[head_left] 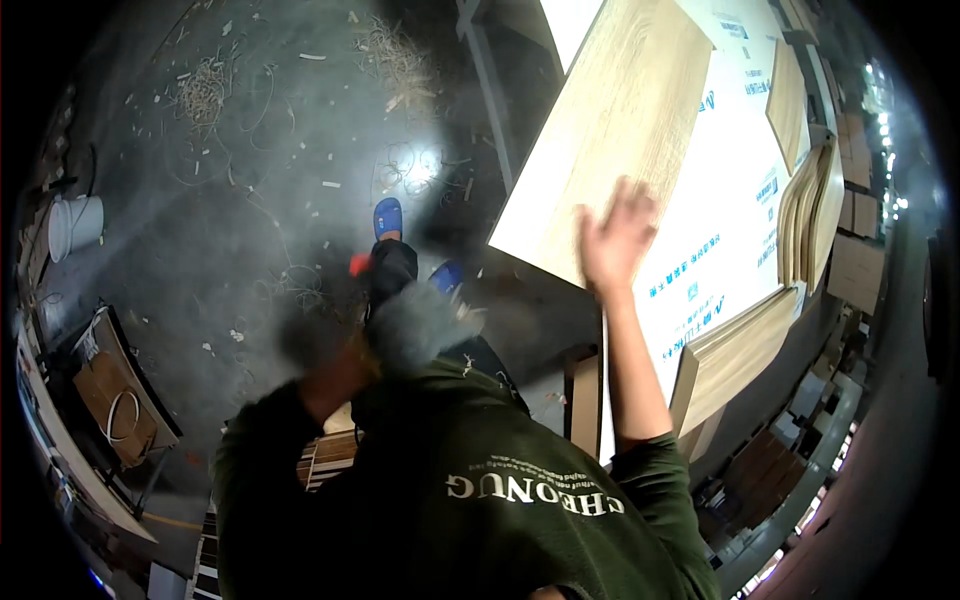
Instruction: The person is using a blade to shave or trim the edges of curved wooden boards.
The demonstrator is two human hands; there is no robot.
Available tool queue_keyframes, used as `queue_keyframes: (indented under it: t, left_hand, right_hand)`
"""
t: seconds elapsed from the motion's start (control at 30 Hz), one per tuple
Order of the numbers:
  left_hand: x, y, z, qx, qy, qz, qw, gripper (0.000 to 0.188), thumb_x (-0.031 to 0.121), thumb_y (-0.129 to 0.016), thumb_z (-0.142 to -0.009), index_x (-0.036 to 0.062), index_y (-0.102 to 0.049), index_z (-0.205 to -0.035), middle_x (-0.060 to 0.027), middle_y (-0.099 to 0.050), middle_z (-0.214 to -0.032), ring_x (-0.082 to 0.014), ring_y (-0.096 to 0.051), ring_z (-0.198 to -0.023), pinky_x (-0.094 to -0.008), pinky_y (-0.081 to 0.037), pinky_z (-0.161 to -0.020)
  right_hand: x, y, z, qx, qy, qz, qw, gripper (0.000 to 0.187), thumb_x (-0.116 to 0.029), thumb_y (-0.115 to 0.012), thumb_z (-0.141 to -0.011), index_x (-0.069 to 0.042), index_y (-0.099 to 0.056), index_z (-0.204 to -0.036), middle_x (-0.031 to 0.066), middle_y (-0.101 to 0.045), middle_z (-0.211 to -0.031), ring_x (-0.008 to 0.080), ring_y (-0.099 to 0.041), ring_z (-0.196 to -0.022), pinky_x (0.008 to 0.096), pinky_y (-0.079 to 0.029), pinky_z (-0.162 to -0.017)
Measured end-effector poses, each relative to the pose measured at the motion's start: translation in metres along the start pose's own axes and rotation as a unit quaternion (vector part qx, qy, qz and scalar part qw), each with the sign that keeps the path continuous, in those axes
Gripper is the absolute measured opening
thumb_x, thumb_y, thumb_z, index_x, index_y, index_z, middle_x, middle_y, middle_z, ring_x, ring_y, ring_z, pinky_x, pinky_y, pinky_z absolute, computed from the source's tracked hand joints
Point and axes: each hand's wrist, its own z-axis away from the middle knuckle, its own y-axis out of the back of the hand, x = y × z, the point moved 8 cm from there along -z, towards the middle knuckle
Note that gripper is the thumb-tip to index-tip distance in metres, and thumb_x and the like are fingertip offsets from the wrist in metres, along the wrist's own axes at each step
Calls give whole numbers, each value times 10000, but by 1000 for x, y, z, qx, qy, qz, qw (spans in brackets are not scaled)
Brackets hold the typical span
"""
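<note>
Wood-grain board point(612, 125) lies at right, its near-left corner overhanging the white tabletop point(735, 190); pressure there could tip it. My right hand point(620, 235), spread open, grips nothing; my left hand point(345, 375) is too blurred to judge.

Down we look, steeply, from the wide head-worn fisheye: dark-green cloth sweatshirt point(500, 430) close below, smooth grey floor point(300, 210) farther off, flat pale wood-grain board point(620, 120) toward the upper right.
</note>
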Motion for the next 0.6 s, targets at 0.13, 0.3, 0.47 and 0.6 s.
queue_keyframes:
  t: [0.13, 0.3, 0.47, 0.6]
  left_hand:
    - [-28, -83, 90, 262, 372, 479, 751, 303, 146, -437, -965, 62, -554, -1232, -98, -619, -1068, -209, -588, -989, -386, -457, -940]
    - [-60, -96, 116, 223, 328, 742, 540, 334, 187, -387, -1019, 15, -498, -1283, -77, -604, -1079, -182, -561, -1007, -349, -443, -964]
    - [-4, -121, 102, 222, 330, 902, 170, 257, 296, -439, -1005, 68, -545, -1058, -52, -575, -867, -175, -567, -672, -332, -524, -693]
    - [-58, -85, 71, 197, 296, 814, 458, 226, 222, -454, -989, 82, -585, -1109, -64, -619, -879, -202, -609, -717, -353, -533, -723]
  right_hand:
    - [-150, 15, 21, -123, 157, -24, 980, 973, -524, -663, -772, -9, -250, -1486, 228, -177, -1560, 413, -135, -1451, 692, -129, -1092]
    - [-145, 6, 34, -139, 183, 3, 973, 901, -329, -684, -751, 11, -262, -1471, 194, -155, -1572, 395, -141, -1455, 702, -158, -1080]
    - [-126, 12, 74, -147, 278, -27, 949, 682, -85, -642, -725, -11, -454, -1376, 130, -246, -1558, 362, -193, -1450, 635, -202, -1109]
    - [-141, 23, 128, -192, 410, -34, 891, 408, -118, -587, -777, -67, -642, -1178, 93, -597, -1242, 326, -445, -1295, 508, -350, -1075]
